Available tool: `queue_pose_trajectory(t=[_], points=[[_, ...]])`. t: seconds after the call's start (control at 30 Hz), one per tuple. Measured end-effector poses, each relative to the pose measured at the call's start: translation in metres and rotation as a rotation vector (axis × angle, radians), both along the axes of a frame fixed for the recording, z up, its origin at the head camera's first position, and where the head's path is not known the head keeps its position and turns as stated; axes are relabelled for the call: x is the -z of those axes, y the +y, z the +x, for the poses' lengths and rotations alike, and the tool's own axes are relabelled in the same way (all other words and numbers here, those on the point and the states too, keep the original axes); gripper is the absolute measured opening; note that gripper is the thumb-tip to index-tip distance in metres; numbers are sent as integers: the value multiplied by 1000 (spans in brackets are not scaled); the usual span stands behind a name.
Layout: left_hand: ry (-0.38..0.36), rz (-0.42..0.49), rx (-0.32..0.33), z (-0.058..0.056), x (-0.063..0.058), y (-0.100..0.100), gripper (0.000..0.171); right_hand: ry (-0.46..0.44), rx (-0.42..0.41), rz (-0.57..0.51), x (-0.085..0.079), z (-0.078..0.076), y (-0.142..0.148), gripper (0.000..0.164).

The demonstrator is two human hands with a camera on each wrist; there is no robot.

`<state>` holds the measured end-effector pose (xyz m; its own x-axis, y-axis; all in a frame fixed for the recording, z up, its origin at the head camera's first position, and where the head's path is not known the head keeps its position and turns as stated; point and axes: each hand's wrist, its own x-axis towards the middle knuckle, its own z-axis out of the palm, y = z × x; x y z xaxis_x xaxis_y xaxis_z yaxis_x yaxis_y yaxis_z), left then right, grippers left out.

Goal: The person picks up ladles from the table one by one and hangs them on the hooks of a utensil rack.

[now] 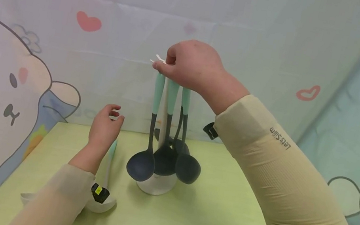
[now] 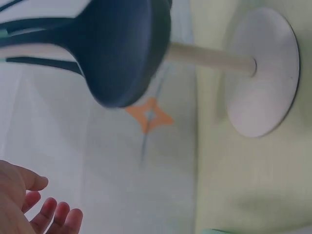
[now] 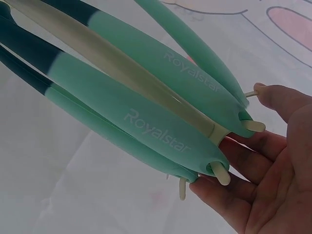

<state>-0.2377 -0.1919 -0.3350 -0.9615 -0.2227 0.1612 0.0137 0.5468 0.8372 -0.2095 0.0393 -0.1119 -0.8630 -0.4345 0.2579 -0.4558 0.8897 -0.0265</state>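
A utensil stand with a pale pole and white round base (image 1: 156,188) holds several dark ladles and other utensils with mint-green handles. My right hand (image 1: 193,64) grips the top of the stand, its thumb at one hook and its fingers around the hook ring, as the right wrist view shows. A dark ladle (image 1: 141,165) hangs at the front left, and another dark utensil (image 1: 188,169) at the right. My left hand (image 1: 105,125) hovers left of the stand, fingers loosely bent and holding nothing. Its fingers (image 2: 58,217) are apart from the utensils in the left wrist view.
On the yellow-green table (image 1: 219,216), a white ladle (image 1: 102,205) with a mint handle lies under my left forearm. Part of another white utensil (image 1: 26,197) shows left of that sleeve. A cloth backdrop (image 1: 138,20) with cartoon prints stands behind the table.
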Motion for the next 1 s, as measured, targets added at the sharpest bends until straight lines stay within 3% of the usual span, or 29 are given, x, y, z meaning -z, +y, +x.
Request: queue_pose_trajectory(t=[0.27,0.47,0.67,0.87,1.0], points=[[-165,-82,-24,-15,19,-14,43,-8,-16,-3,1,-1,1,42],[-274,-171,55,-22,37,-21,43,-30,-12,-12,2,1,2,42],[-381,-249,105,-26,58,-28,56,-40,-4,-11,3,1,4,41],[-486,-313,164,-26,68,-32,58,-34,3,-17,1,1,7,39],[-537,-302,168,-25,74,-32,59,-33,-3,-17,1,1,8,38]])
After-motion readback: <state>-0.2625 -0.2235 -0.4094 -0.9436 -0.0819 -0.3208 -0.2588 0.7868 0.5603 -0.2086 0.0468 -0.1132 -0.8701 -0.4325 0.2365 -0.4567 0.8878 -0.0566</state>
